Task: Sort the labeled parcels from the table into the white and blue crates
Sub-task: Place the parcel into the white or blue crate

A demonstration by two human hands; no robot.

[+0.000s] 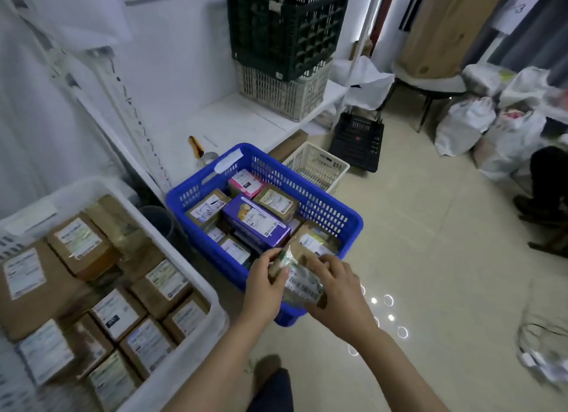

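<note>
Both my hands hold one small parcel [302, 281], brown with a clear green wrap and a barcode label, above the near corner of the blue crate [325, 210]. My left hand [266, 281] grips its left side; my right hand [335, 284] grips its right side. Inside the blue crate lie several labeled parcels, among them a purple box [256, 224] and a pink one [246, 182]. At the lower left, the white crate [184, 273] is packed with several brown labeled boxes [80, 242].
On the white shelf [233, 119] behind, a dark green crate [285, 27] is stacked on a beige one [285, 87]. A small cream basket [316, 165] and a black crate [358, 142] stand on the tiled floor. White sacks [491, 125] lie at right.
</note>
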